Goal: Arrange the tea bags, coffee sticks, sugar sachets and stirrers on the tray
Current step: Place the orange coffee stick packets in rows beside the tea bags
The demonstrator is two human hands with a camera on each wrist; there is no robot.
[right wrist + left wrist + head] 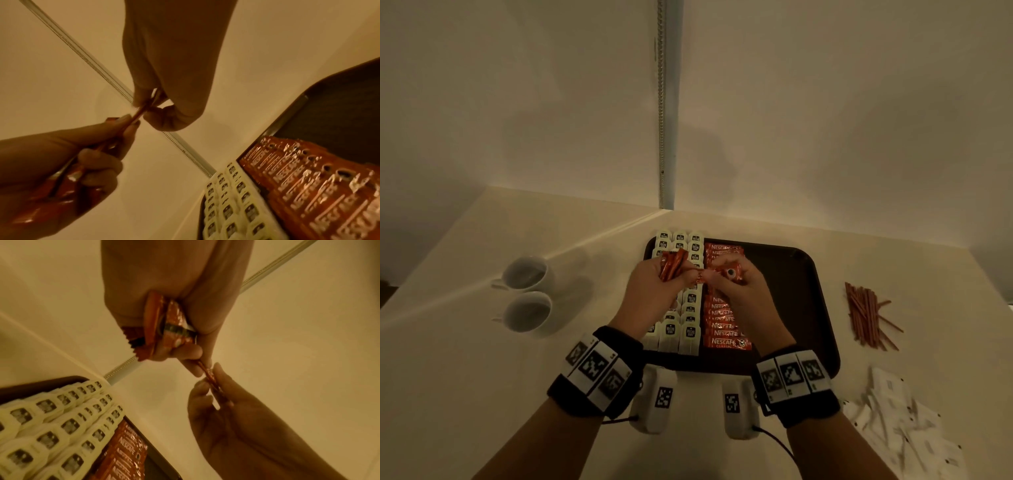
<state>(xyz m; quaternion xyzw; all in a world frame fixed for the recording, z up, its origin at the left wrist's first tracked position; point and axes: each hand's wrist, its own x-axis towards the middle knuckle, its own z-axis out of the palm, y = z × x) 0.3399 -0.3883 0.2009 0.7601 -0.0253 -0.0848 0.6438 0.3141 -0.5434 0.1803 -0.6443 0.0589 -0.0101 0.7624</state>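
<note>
Both hands hover over the dark tray point(791, 291). My left hand point(688, 274) grips a bundle of orange coffee sticks point(671, 267) in its palm, and its fingertips also pinch one end of a single coffee stick point(209, 374). My right hand point(719, 274) pinches the other end of that stick point(139, 112). On the tray, white tea bags point(690, 308) lie in three columns at the left. A column of coffee sticks point(726, 332) lies beside them. The tray's right half is bare.
A pile of brown stirrers point(866, 315) lies on the table to the right of the tray. White sugar sachets point(900, 421) are heaped at the front right. Two white cups point(527, 274) stand to the left. Walls meet in a corner just behind the tray.
</note>
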